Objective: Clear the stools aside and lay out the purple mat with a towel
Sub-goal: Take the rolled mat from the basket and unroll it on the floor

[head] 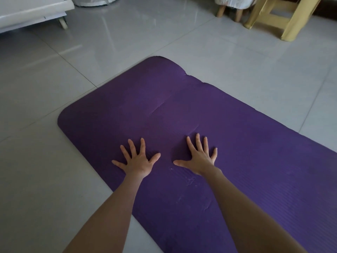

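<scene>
Both hands, left [137, 161] and right [199, 158], pressed flat on the mat [237, 136], fingers spread wide, stools [277, 17] off by the wall.

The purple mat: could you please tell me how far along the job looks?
Done: the yellow stool and cushioned stool stand aside, and the purple mat lies unrolled. In hand: left hand and right hand press flat on it. Left: its far end curls up, and no towel is in view.
</scene>
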A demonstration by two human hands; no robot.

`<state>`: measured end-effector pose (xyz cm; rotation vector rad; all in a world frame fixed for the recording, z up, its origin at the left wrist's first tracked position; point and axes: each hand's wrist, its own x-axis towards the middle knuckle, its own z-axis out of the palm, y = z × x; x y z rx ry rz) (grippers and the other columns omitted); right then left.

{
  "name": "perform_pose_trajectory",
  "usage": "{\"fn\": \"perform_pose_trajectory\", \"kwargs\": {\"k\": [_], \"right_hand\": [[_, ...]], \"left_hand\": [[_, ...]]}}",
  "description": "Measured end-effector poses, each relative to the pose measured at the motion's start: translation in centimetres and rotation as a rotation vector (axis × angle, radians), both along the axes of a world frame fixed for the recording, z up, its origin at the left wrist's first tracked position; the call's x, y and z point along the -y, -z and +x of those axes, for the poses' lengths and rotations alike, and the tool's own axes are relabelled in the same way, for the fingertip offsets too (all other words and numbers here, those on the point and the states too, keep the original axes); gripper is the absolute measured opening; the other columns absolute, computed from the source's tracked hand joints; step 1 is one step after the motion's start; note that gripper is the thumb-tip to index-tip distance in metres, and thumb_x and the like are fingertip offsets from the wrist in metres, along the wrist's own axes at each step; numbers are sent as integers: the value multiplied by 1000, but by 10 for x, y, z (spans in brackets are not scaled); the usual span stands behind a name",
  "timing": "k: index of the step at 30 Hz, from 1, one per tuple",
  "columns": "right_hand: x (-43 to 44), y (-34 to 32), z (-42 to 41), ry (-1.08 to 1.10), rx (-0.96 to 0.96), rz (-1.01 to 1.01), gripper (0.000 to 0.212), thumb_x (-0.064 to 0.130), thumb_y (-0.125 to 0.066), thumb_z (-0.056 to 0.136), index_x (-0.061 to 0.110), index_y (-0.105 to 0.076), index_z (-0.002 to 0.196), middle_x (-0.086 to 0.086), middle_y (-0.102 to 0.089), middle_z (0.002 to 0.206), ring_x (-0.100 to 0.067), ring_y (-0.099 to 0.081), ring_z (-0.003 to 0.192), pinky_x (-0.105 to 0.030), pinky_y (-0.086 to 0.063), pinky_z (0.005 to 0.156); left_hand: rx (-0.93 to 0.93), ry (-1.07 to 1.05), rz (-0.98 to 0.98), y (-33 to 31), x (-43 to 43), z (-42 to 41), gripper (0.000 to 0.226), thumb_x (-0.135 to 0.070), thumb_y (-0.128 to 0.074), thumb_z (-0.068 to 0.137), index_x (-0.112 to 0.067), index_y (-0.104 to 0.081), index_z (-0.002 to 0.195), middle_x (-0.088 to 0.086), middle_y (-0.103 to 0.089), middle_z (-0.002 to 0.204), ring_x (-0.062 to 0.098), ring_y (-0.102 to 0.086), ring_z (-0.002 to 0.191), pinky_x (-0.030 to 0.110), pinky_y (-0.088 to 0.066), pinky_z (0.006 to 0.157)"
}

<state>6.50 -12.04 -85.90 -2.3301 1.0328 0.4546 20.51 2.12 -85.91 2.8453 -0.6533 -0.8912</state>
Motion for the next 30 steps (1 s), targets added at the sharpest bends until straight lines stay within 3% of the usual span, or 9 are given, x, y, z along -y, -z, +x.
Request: {"fn": "perform_pose_trajectory", "kwargs": {"k": [3, 8, 13, 18, 23, 30], "right_hand": [[-6, 0, -56, 112, 26, -47, 106, 82, -46, 72, 39, 12, 150, 5, 28, 157, -22, 28, 144, -60, 15, 111], [-6, -1, -186, 387, -44, -99, 103, 84, -41, 72, 41, 11, 150, 4, 26, 158, -27, 26, 145, -59, 10, 114], [-12, -13, -336, 663, -196, -121, 104, 83, -44, 70, 42, 7, 150, 3, 23, 159, -31, 24, 145, -64, 6, 112], [-26, -16, -422, 813, -234, -90, 106, 85, -46, 66, 46, 7, 149, 4, 22, 160, -36, 23, 144, -69, 3, 109], [-20, -6, -435, 794, -183, -66, 106, 87, -44, 65, 48, 10, 148, 5, 24, 159, -38, 26, 143, -71, 6, 107], [-18, -11, -447, 744, -131, -27, 106, 84, -46, 69, 43, 7, 150, 5, 22, 160, -39, 24, 143, -71, 6, 107]], "left_hand": [[27, 23, -42, -5, 6, -34, 77, -70, -23, 89, -36, 9, 150, 5, 24, 158, 35, 24, 143, 73, 4, 106], [49, 359, -96, 2, 15, -144, 80, -73, -23, 86, -36, 8, 150, 3, 24, 158, 34, 25, 143, 73, 6, 104], [29, 641, -83, 4, 42, -240, 112, -92, 8, 50, -39, 11, 149, 3, 27, 157, 34, 28, 142, 76, 7, 101], [61, 693, -75, 10, 52, -281, 120, -92, 22, 38, -40, 16, 147, 3, 28, 156, 35, 29, 141, 77, 8, 99], [68, 679, -56, 9, 58, -286, 93, -84, -20, 73, -40, 17, 146, 1, 31, 155, 32, 31, 141, 75, 8, 101], [93, 683, -57, -1, 62, -299, 87, -77, -29, 81, -37, 7, 150, 4, 24, 158, 33, 24, 143, 73, 4, 105]]}}
